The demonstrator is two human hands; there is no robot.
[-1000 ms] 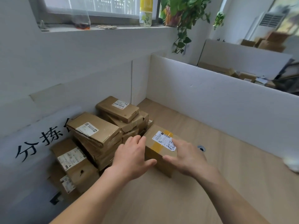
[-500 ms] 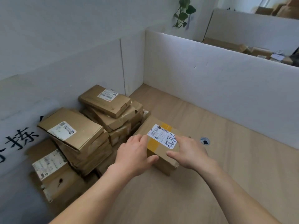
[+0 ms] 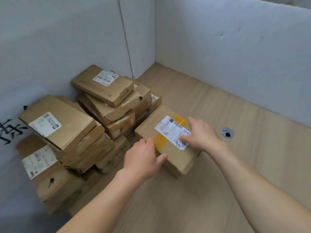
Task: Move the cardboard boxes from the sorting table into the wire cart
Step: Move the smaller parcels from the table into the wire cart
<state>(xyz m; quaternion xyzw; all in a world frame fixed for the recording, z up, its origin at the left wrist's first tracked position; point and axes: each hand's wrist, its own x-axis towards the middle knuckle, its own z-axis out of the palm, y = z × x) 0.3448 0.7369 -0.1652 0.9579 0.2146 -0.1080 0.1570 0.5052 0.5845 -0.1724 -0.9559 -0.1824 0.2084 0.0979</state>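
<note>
Both hands were on one cardboard box point(image 3: 170, 142), which sat on the wooden sorting table point(image 3: 218, 165) just beside a heap of flatter boxes. The left hand point(image 3: 143, 158) gripped the box's near left corner, its fingers point(image 3: 148, 143) curled over the top edge by a band of yellow tape point(image 3: 158, 142) and its thumb point(image 3: 161, 158) pressed against the near side face. The right hand point(image 3: 200, 135) lay on top at the right edge, fingers spread and partly over the white shipping label point(image 3: 171, 130), thumb on the label's handwritten end. Whether the box was lifted clear of the table could not be told. Left of the left fingers lay the pile of flat cardboard boxes point(image 3: 101, 111), leaning on the white partition wall point(image 3: 67, 47). Right of the right fingers, well apart, a round metal-rimmed hole point(image 3: 227, 132) sat in the tabletop
</note>
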